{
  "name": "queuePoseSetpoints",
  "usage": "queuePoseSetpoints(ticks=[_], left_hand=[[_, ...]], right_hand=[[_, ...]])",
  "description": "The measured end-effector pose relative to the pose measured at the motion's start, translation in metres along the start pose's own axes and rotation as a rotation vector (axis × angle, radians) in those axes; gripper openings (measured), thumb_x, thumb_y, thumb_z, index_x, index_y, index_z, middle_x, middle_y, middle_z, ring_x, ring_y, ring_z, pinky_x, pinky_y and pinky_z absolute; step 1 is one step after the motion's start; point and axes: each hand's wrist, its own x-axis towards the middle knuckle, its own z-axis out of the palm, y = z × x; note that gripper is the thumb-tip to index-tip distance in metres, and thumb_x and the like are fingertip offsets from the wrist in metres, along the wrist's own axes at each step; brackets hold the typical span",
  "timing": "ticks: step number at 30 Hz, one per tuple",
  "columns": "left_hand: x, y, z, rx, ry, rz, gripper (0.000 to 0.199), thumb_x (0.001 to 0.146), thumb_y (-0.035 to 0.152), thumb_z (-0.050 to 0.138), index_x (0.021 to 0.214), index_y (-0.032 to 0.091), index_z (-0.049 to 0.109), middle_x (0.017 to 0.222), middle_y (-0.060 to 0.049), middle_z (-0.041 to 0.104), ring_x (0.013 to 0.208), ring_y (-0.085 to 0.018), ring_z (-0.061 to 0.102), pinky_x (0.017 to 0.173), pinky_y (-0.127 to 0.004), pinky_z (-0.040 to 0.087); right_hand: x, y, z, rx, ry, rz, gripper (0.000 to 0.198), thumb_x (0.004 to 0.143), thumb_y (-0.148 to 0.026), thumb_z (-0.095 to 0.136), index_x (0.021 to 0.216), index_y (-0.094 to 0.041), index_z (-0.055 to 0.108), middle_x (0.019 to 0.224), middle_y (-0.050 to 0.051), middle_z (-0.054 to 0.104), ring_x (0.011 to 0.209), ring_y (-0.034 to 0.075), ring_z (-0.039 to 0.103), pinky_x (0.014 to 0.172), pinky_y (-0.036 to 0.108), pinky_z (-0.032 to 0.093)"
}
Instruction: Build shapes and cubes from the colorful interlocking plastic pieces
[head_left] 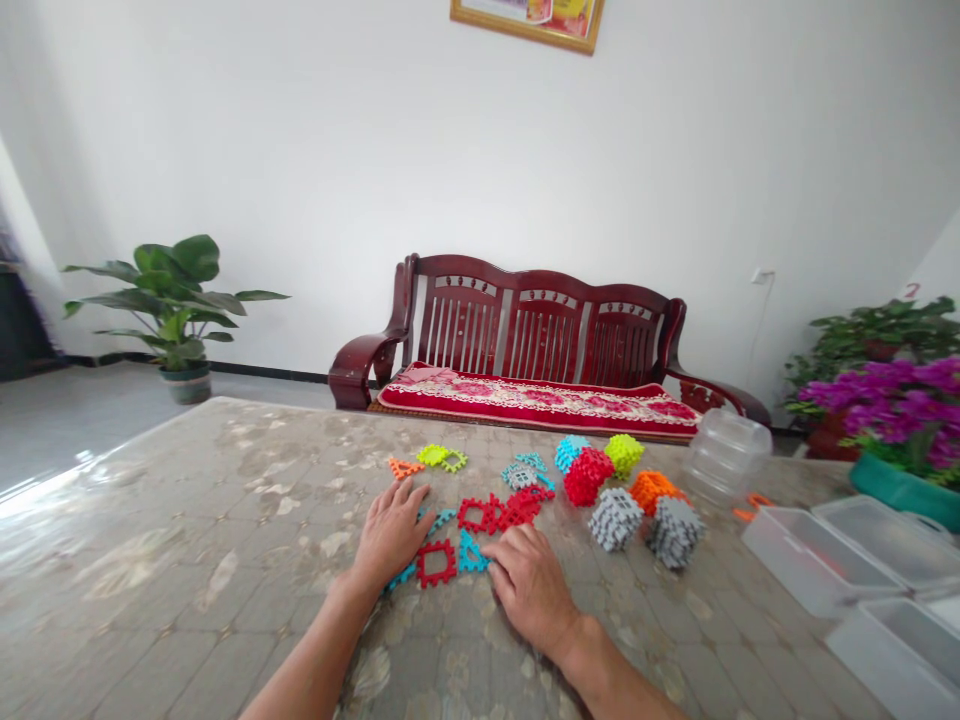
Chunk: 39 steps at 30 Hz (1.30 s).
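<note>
A red square tile (436, 564) with a toothed edge and open centre lies flat on the table between my two hands. To its right sits a blue triangular tile (471, 552); the fingertips of my right hand (531, 575) close on its right side, with the other fingers curled. My left hand (394, 525) lies palm down with fingers stretched out, partly covering blue tiles (442, 520) left of and above the red square. Beyond them are more red tiles (476, 514), a grey tile (519, 476), an orange triangular tile (405, 468) and yellow-green tiles (442, 457).
Right of the tiles stand several assembled blocks, including a red one (588, 476), a grey one (615, 518) and an orange one (654, 492). Clear plastic containers (817, 565) and a flower pot (904, 490) occupy the right side. A wooden bench (544, 330) stands behind the table.
</note>
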Motion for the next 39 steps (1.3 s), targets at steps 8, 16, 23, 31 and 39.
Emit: queuePoseSetpoints(ticks=[8,16,23,31,39], left_hand=[[-0.001,0.0,-0.004,-0.037,0.03,0.031,0.041,0.09,0.035,0.049,0.127,0.024,0.064,0.145,-0.009,0.054,0.138,-0.027,0.043,0.114,-0.043,0.032],[-0.001,0.0,-0.004,-0.072,0.024,0.016,0.04,0.09,0.034,0.05,0.126,0.026,0.064,0.144,-0.007,0.055,0.138,-0.026,0.044,0.114,-0.043,0.031],[-0.002,0.0,-0.005,-0.095,0.041,0.018,0.037,0.09,0.034,0.048,0.122,0.026,0.066,0.14,-0.006,0.058,0.134,-0.025,0.046,0.112,-0.042,0.033],[-0.002,0.001,-0.004,-0.117,0.067,0.001,0.034,0.089,0.032,0.051,0.119,0.028,0.067,0.139,-0.005,0.058,0.133,-0.024,0.048,0.111,-0.042,0.034],[-0.002,0.002,-0.003,-0.129,0.08,0.003,0.033,0.089,0.032,0.051,0.118,0.028,0.067,0.139,-0.005,0.058,0.134,-0.025,0.046,0.112,-0.043,0.033]], right_hand=[[0.0,0.0,-0.001,0.038,-0.002,-0.01,0.021,0.087,-0.01,0.061,0.096,-0.026,0.07,0.087,0.0,0.065,0.09,0.019,0.056,0.083,0.032,0.043],[-0.004,-0.001,-0.002,0.143,0.049,-0.042,0.022,0.089,-0.01,0.057,0.096,-0.025,0.071,0.084,0.001,0.068,0.085,0.018,0.058,0.079,0.03,0.044],[0.013,0.002,-0.004,0.238,0.121,0.066,0.025,0.088,-0.011,0.053,0.098,-0.024,0.072,0.094,0.003,0.071,0.093,0.019,0.061,0.086,0.033,0.047],[0.068,0.006,0.003,0.181,0.043,0.05,0.035,0.086,-0.013,0.052,0.114,-0.023,0.069,0.118,0.006,0.068,0.113,0.022,0.058,0.103,0.038,0.043],[0.157,0.002,0.045,-0.018,-0.193,0.069,0.052,0.085,-0.021,0.055,0.137,-0.017,0.054,0.148,0.012,0.048,0.135,0.025,0.044,0.113,0.038,0.034]])
